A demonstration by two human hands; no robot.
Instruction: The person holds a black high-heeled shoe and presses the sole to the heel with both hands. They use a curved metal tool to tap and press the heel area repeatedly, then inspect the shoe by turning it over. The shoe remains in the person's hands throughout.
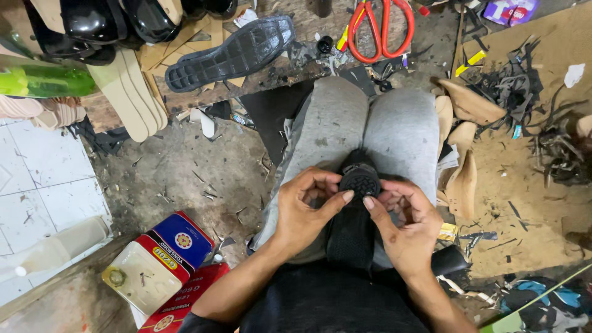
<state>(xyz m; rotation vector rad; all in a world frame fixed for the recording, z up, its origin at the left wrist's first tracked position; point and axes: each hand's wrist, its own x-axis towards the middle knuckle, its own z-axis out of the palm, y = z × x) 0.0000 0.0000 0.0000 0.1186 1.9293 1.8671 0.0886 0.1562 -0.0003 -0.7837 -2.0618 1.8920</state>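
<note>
1. The black shoe (356, 203) lies sole-up along your lap, between your knees, with its rounded treaded end pointing away from you; the near end runs down toward your body and merges with your dark clothing, so where it stops is hard to make out.
2. Your left hand (305, 209) curls around the shoe's left edge — thumb pressed onto the sole just below the round tread, fingers bent against the side.
3. Your right hand (404, 225) mirrors it on the right edge, thumb on the sole and nearly meeting the other thumb, fingers curled; their tips are tucked away, so you cannot see what they press underneath.
4. Your grey trousers (401, 129) fill the space beneath the shoe, knees together.
5. At your left, on the dirty floor, stand two red-and-blue glue tins (161, 262); the nearer one is partly cut off by your forearm.
6. Ahead on the wooden board lie a loose black sole (231, 54) tread-up, red-handled scissors (381, 28) and a stack of tan insoles (126, 92); glossy black shoes (105, 21) are cropped at the top edge.
7. To your right, cardboard (536, 203) carries a tangle of black scraps (512, 86) — individual pieces are not distinguishable.
</note>
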